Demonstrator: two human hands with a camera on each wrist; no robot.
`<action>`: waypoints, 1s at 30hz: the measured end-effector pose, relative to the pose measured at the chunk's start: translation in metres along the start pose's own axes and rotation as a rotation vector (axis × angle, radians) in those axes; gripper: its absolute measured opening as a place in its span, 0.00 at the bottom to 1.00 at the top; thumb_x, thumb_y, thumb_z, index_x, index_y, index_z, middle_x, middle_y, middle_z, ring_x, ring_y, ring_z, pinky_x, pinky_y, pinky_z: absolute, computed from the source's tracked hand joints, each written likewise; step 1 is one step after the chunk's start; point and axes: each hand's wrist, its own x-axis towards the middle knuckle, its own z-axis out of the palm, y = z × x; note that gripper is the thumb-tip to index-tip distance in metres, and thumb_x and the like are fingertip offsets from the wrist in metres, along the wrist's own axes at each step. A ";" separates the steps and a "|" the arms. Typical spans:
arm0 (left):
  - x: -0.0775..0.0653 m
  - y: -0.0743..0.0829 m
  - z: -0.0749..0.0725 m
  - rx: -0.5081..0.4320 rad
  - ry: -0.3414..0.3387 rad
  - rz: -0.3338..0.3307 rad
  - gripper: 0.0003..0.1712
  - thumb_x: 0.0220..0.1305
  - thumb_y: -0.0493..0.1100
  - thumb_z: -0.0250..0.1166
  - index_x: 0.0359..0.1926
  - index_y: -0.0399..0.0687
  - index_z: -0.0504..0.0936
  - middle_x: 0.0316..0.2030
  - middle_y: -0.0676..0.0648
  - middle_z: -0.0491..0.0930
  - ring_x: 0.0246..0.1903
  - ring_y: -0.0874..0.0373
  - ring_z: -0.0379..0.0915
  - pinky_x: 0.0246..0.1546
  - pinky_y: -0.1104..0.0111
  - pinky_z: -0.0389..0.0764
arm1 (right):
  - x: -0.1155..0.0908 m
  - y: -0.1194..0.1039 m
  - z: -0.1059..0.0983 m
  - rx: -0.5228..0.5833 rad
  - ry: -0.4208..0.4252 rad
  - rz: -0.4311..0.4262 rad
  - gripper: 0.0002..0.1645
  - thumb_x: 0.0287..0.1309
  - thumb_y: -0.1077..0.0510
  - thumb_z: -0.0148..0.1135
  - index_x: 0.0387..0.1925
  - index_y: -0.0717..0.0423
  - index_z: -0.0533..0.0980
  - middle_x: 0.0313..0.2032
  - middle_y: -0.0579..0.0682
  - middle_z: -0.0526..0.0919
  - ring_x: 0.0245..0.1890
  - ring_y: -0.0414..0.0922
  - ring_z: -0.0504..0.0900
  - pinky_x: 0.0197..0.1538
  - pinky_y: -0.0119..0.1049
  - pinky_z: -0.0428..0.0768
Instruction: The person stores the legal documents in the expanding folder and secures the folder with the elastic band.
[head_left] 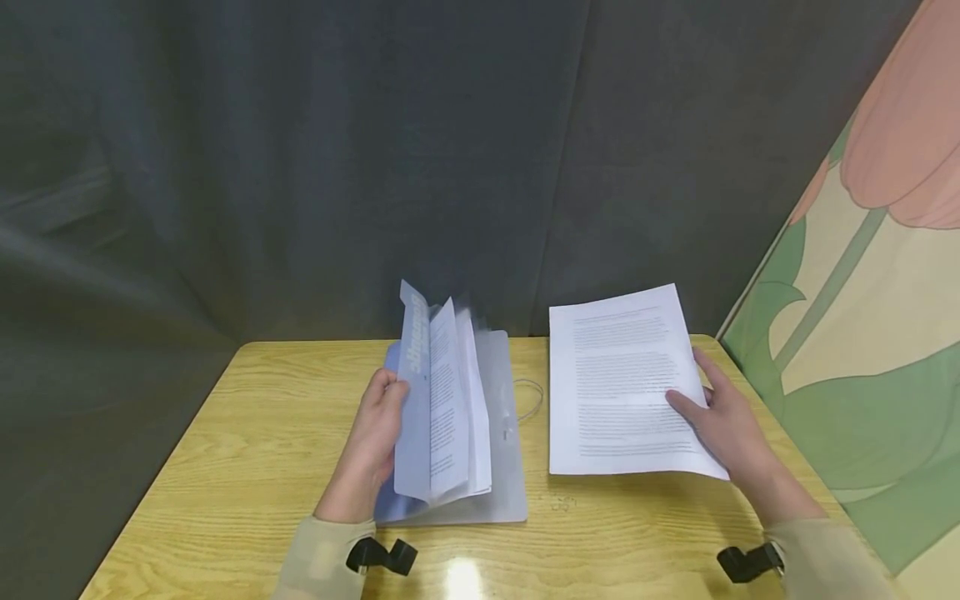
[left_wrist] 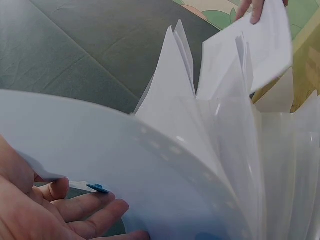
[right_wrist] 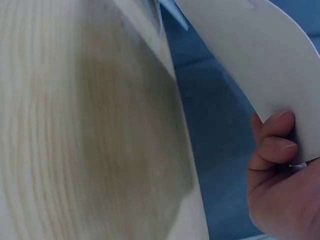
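A translucent accordion file folder (head_left: pixel 512 475) stands open on the table, its pockets (left_wrist: pixel 282 160) fanned out. My left hand (head_left: pixel 377 429) grips its bluish front cover (head_left: pixel 412 433), thumb on the near face and fingers behind. A small blue clasp (left_wrist: pixel 98 188) shows by those fingers in the left wrist view. Printed papers (head_left: pixel 448 408) stick out between the dividers. To the right, my right hand (head_left: pixel 723 425) pinches a sheaf of printed sheets (head_left: pixel 626 375) by its right edge, thumb on top and fingers curled beneath. The sheaf is raised off the table, apart from the folder.
A thin elastic loop (head_left: pixel 534 398) juts from the folder's right side. The wood-grain table (head_left: pixel 247 467) ends at a dark curtain (head_left: pixel 300 167) behind. On the right hangs a flower-patterned cloth (head_left: pixel 862 350).
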 end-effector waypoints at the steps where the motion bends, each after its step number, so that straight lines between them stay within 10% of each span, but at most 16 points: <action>1: 0.000 0.000 0.000 -0.001 0.001 0.000 0.07 0.85 0.42 0.47 0.50 0.44 0.67 0.45 0.42 0.68 0.46 0.49 0.67 0.44 0.59 0.68 | 0.000 -0.004 0.003 0.014 -0.006 -0.001 0.52 0.85 0.51 0.59 0.91 0.46 0.37 0.62 0.79 0.79 0.35 0.48 0.92 0.34 0.41 0.87; 30: -0.001 0.000 -0.002 -0.011 0.006 -0.013 0.08 0.86 0.44 0.47 0.52 0.44 0.69 0.45 0.43 0.70 0.45 0.50 0.69 0.42 0.61 0.70 | 0.008 -0.063 0.081 0.192 -0.179 -0.001 0.51 0.82 0.55 0.64 0.91 0.37 0.45 0.63 0.68 0.82 0.43 0.53 0.92 0.41 0.42 0.89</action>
